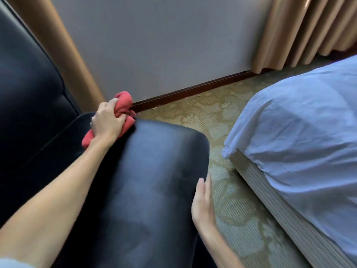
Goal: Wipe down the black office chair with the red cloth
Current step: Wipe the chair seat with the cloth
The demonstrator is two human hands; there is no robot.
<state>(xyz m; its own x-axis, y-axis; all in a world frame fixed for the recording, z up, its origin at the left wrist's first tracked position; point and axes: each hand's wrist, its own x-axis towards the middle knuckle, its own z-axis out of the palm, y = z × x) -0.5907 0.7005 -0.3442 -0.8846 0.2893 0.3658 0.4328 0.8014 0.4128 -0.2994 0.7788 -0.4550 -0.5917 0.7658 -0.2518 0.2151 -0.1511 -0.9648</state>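
The black chair [154, 171] fills the lower left of the view, its glossy padded part in front of me and a darker cushioned part [29, 84] at the far left. My left hand [108, 122] is closed around the bunched red cloth [124, 104] and presses it against the far top edge of the padded part. My right hand [202, 202] lies flat with straight fingers against the chair's right side and holds nothing.
A bed with a white sheet [299, 122] stands close on the right. Patterned carpet [231, 190] forms a narrow strip between chair and bed. A grey wall [164, 45] with a dark baseboard and tan curtains [289, 29] lies behind.
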